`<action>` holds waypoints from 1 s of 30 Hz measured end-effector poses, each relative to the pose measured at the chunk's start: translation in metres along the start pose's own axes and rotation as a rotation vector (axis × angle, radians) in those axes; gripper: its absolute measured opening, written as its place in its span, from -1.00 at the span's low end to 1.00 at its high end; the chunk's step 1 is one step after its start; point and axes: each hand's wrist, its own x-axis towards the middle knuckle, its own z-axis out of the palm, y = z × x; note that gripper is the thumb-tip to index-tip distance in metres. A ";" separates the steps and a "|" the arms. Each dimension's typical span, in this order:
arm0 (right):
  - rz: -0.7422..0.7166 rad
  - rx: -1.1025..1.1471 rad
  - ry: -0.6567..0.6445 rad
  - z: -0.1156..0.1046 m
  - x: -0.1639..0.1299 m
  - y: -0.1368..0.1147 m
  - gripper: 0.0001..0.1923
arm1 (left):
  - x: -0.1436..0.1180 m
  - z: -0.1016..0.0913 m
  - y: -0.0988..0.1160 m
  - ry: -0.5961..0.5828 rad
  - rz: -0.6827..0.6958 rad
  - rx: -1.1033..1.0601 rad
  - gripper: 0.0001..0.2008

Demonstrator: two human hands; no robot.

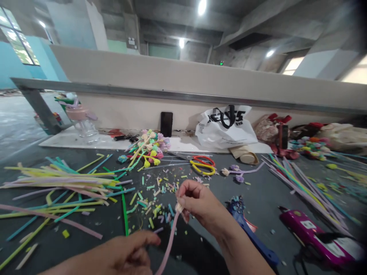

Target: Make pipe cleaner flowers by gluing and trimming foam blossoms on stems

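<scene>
My right hand (197, 206) is closed in a pinch above the dark tabletop. Between its thumb and fingers is the upper end of a pink pipe cleaner (171, 238), with a small cream tuft at that end. The stem curves down and leaves the bottom of the view. To its left, my left hand (123, 250) has its index finger stretched out and the others loosely bent, with nothing visible in them. Small cut pipe cleaner pieces (156, 210) lie scattered beyond both hands. Scissors (202, 166) with red and yellow handles rest farther back.
Loose pipe cleaners (65, 183) are heaped at left, with a bundle (309, 187) at right. Finished fuzzy flowers (149, 147), a phone (166, 124) and a white bag (226, 130) are at the back. A magenta tool (318, 236) and a blue-handled tool (255, 236) lie at right.
</scene>
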 end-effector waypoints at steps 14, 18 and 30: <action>0.092 -0.169 0.011 0.012 0.011 0.022 -0.90 | 0.061 0.021 0.009 0.411 0.112 0.104 -0.79; 0.132 -0.233 0.030 0.013 0.013 0.024 -0.89 | 0.060 0.021 0.004 0.420 0.172 0.133 -0.79; 0.174 -0.180 -0.081 0.012 0.010 0.019 -0.82 | 0.063 0.017 -0.005 0.430 0.135 0.102 -0.80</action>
